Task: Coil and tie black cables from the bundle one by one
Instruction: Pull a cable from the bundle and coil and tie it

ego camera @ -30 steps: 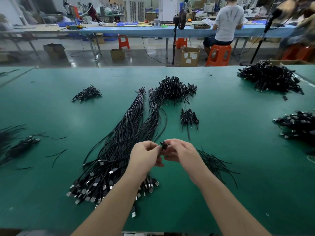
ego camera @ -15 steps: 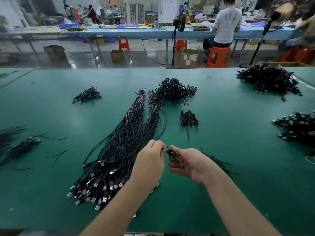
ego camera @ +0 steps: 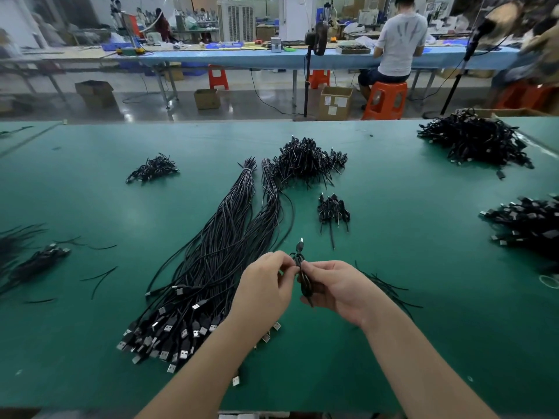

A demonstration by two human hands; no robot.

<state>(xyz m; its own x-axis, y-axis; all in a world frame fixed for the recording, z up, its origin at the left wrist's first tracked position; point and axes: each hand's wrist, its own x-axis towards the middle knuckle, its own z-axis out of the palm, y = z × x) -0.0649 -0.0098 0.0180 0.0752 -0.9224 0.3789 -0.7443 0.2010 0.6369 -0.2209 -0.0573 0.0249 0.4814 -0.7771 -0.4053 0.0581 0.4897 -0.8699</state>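
The coiled USB cable (ego camera: 304,278) (light, limp, springy) is pinched by the left hand (ego camera: 267,284) and the right hand (ego camera: 335,287); a mid-coil grip is judged best.

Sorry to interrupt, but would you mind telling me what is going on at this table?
A person is bundling cables over a green table. The right hand grips a small coiled black cable, and the left hand pinches it near the top. A long bundle of uncoiled cables lies beside the left hand, with piles of coiled ones farther back.
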